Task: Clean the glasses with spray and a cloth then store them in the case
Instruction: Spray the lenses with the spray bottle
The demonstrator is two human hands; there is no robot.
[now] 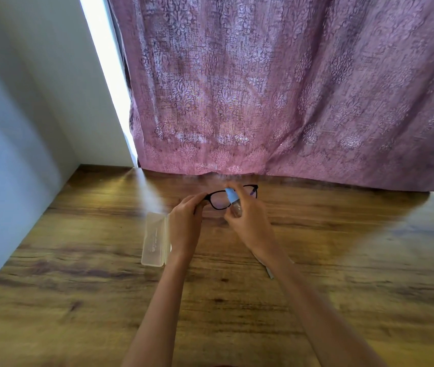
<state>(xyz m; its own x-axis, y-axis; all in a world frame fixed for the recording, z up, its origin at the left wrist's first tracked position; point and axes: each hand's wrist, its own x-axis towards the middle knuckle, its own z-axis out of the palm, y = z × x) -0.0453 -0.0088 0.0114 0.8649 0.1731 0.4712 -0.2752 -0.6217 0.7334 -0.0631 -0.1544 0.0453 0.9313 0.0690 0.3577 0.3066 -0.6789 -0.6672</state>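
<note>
Head view: left grip (185, 221) closed on glasses (219, 198) — right grip (247, 221) wrapped around spray bottle (233, 201).

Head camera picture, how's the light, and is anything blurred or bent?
Head view: strong daylight comes through the gap beside the pink curtain and throws a pale glare streak across the wooden table; the wide lens bows the wall and curtain edges; the glasses and spray bottle in the hands look soft, and the forearms nearest the camera smear.
</note>
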